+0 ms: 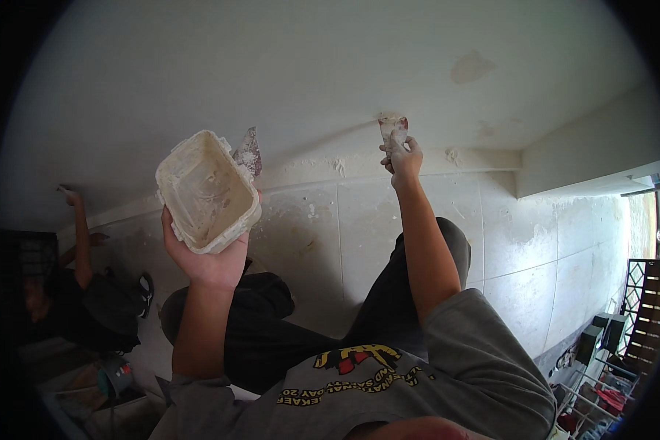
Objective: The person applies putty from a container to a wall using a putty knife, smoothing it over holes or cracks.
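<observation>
My left hand (207, 260) is raised and grips a white plastic tub (207, 192) smeared with pale filler, its open side facing me. A spattered scraper blade (248, 152) sticks up behind the tub's far rim. My right hand (403, 158) is stretched up and shut on a small putty knife (392, 129). Its blade touches the rough seam (330, 163) where the white ceiling meets the tiled wall. Both hands are dusted with white. My grey shirt and dark trousers fill the lower middle.
At the left, another person in dark clothes (80, 293) reaches one hand (69, 195) up to the same seam. Buckets (113, 378) stand at the lower left. A metal rack with boxes (601, 345) and a wooden lattice (649, 308) are at the right. A patched spot (470, 67) marks the ceiling.
</observation>
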{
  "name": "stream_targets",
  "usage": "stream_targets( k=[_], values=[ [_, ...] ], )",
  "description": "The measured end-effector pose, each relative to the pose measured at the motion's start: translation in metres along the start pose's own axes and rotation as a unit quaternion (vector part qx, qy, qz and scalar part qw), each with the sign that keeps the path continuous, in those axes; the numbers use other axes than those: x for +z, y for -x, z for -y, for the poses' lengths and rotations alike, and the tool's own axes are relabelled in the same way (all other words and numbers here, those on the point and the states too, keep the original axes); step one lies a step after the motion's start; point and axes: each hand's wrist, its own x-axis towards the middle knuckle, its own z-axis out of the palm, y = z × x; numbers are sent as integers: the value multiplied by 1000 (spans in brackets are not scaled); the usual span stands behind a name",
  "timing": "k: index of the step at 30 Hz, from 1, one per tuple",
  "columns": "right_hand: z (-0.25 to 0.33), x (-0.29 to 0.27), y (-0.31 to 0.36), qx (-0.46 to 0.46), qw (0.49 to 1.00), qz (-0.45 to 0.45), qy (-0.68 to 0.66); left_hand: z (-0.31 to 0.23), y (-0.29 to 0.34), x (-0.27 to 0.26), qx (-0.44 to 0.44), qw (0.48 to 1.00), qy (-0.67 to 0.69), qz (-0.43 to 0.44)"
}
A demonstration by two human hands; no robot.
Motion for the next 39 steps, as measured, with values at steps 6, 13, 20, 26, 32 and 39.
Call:
stream_targets(
  k=[6,13,20,26,32,39],
  values=[
    [0,-1,5,-41,997,20,55,0,1,5,-32,998,31,45],
    [0,9,14,-93,993,26,75,-1,3,12,-41,999,18,24],
    [-3,22,20,-161,963,-18,216,-3,6,11,-48,997,28,48],
    [-14,33,26,-204,904,-31,376,-3,2,7,-53,997,22,57],
    [-17,34,34,-246,848,-42,468,-2,2,5,-49,997,32,58],
    [-18,26,37,-242,770,-21,590,-3,1,9,-41,998,31,39]
  ],
)
